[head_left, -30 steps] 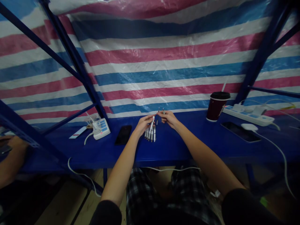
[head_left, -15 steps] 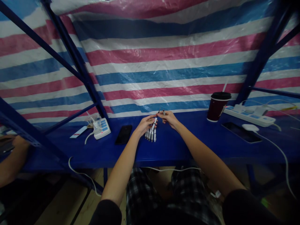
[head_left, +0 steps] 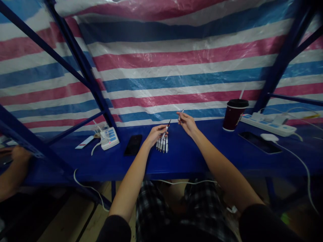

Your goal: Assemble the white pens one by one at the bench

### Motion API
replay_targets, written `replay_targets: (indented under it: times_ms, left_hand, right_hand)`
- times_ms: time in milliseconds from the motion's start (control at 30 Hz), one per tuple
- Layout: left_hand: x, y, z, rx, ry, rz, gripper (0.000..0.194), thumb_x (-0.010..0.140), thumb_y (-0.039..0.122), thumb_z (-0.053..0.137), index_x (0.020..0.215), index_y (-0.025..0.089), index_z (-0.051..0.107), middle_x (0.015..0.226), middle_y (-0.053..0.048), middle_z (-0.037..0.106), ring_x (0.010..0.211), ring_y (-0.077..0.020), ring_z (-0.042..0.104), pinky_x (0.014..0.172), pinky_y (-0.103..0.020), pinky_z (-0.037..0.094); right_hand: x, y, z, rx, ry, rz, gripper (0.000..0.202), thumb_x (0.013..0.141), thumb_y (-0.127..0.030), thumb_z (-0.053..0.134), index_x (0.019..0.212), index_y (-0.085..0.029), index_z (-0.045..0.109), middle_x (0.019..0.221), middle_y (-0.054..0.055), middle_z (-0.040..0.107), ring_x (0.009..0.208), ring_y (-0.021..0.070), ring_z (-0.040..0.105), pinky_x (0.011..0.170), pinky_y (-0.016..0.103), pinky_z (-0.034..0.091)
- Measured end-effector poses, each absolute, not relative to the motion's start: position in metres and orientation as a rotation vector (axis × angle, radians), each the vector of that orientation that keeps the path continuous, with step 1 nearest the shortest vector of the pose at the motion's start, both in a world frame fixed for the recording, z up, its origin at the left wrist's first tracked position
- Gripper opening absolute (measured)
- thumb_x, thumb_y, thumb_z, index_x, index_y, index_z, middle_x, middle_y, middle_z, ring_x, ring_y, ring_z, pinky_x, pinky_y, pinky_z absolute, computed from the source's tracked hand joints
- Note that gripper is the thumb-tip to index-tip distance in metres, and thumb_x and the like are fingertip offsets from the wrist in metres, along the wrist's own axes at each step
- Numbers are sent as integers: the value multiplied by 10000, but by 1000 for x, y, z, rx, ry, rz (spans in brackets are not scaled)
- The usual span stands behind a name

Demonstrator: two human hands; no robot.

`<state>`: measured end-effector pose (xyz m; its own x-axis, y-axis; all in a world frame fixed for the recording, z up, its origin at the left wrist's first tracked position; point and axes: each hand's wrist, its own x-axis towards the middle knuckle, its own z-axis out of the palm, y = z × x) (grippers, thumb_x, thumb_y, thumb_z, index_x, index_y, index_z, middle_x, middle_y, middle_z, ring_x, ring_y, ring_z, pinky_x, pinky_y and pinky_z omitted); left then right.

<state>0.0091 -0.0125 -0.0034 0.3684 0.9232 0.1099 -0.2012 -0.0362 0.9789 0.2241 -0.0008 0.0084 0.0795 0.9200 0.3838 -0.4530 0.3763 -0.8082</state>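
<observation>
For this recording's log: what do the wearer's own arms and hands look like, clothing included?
The left sleeve and right sleeve are black and short, with no print that I can see. Below them, the left hand and right hand are bare: no gloves, and no watch or wristband shows. Rings are too small to tell.

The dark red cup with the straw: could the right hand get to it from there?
Probably yes: nothing stands between the right hand and the cup, and it is the nearer hand, though its fingers already seem to hold a small part.
</observation>
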Motion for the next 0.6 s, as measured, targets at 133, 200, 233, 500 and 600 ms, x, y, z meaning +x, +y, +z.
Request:
replay_targets:
  times_ms: [133, 200, 233, 500, 600]
  left_hand:
    - [10, -14, -3, 1279, 772, 1014, 287, 791, 121, 786, 1078, 110, 772, 907, -92, 727, 746, -136, 661, 713, -279, 541]
    - [11, -15, -2, 1278, 772, 1013, 286, 786, 114, 789, 1071, 110, 770, 960, -103, 735, 750, -137, 664, 719, -289, 542]
    - [11, -15, -2, 1276, 773, 1014, 284, 786, 111, 787, 1070, 110, 769, 980, -107, 736, 753, -138, 666, 721, -292, 543]
    - [11, -16, -3, 1272, 770, 1012, 280, 787, 112, 792, 1066, 109, 769, 1002, -115, 735, 763, -145, 670, 729, -303, 541]
    - [11, -15, -4, 1286, 760, 1016, 305, 777, 116, 800, 1080, 111, 765, 995, -111, 730, 760, -143, 668, 717, -295, 536]
  right_hand:
    - [222, -3, 10, -561, -1014, 1118, 395, 645, -418, 889, 969, -232, 758, 866, 13, 674, 759, 146, 606, 664, 267, 468]
    - [221, -4, 10, -570, -1027, 1123, 401, 635, -418, 893, 961, -230, 757, 894, 18, 693, 784, 153, 628, 694, 272, 479]
    - [221, -5, 10, -572, -1033, 1123, 403, 634, -421, 892, 961, -229, 757, 893, 19, 696, 786, 154, 633, 701, 274, 482]
    - [220, -6, 9, -613, -1131, 1113, 428, 655, -450, 871, 992, -216, 752, 930, 44, 714, 777, 166, 646, 677, 282, 503]
    - [219, -6, 7, -649, -1216, 1099, 428, 669, -443, 858, 1008, -204, 753, 928, 59, 724, 768, 176, 647, 664, 291, 507]
